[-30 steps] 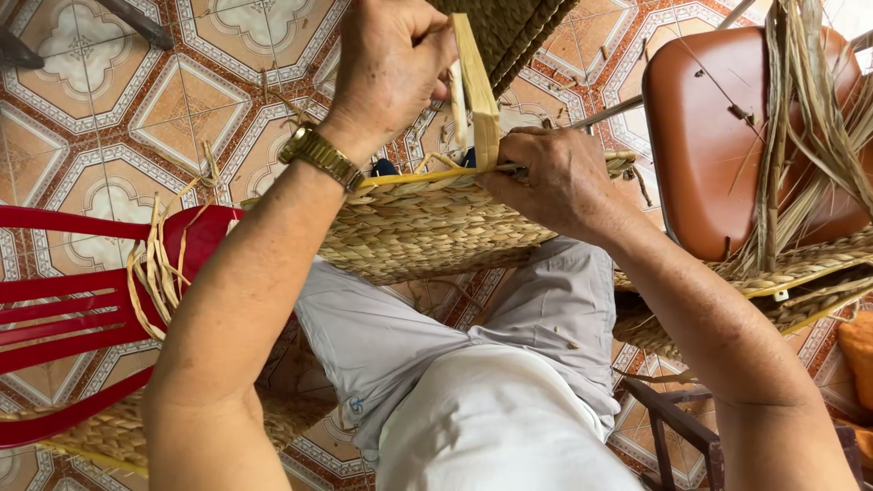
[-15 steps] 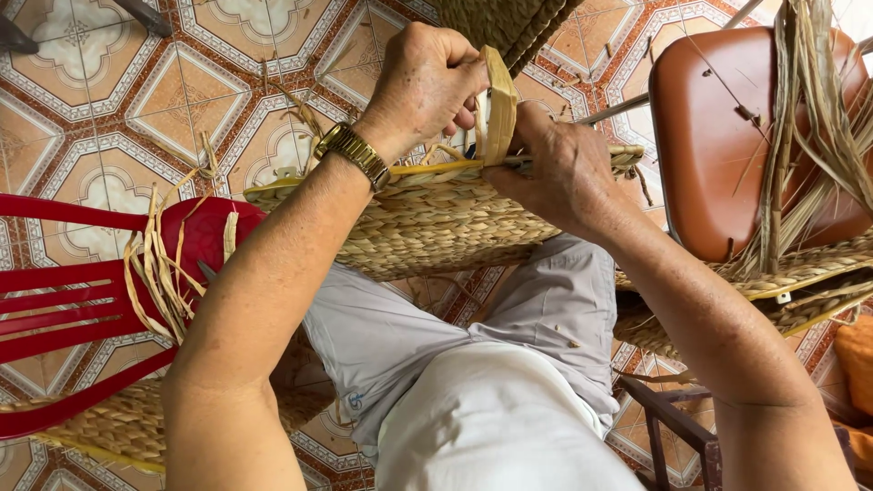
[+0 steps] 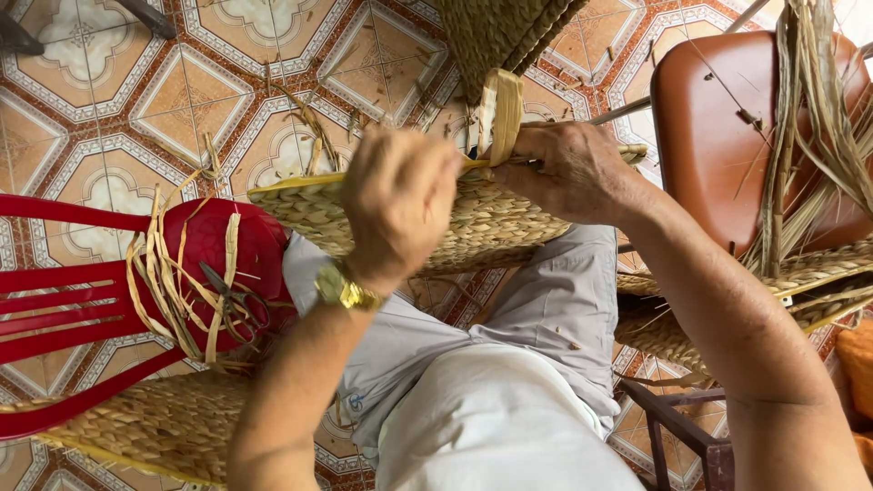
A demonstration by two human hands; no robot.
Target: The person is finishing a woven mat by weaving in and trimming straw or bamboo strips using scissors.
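A woven straw basket [image 3: 491, 227] lies across my lap, its rim edged with a yellow strip. My right hand [image 3: 568, 168] presses on the rim and pinches the yellow strap handle [image 3: 502, 114] that loops up from it. My left hand [image 3: 400, 195], with a gold watch at the wrist, is closed in front of the basket near the rim; what it holds is hidden and the hand is blurred.
A red plastic chair [image 3: 100, 291] at left carries loose straw strands and scissors [image 3: 232, 295]. A brown chair [image 3: 727, 127] at right holds long dried reeds [image 3: 809, 109]. More woven pieces lie at lower left [image 3: 136, 427] and right [image 3: 818, 273]. Patterned floor tiles lie beneath.
My left hand has dropped from the top of the yellow handle down and towards me, in front of the basket. My right hand stays on the rim by the handle.
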